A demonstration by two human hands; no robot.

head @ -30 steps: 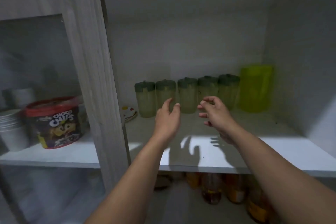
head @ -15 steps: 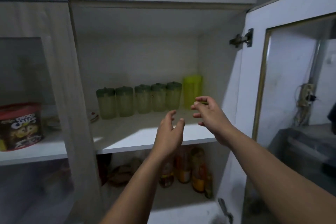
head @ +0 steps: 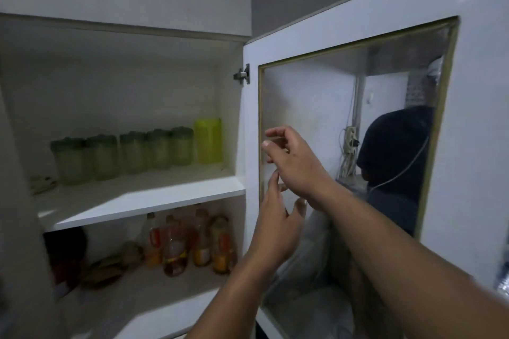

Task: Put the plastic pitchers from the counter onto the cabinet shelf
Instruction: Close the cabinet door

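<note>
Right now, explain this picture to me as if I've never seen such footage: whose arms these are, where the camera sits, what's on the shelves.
There is no machine here. A person wears a camera on the head, so you look forward and down along their own bare arms. The left hand and right hand are raised in front of the open cabinet door, fingers spread, holding nothing. On the upper shelf stand five pale pitchers with green lids in a row, and a bright yellow-green one at the right end. The shelf below holds bottles of amber liquid.
</note>
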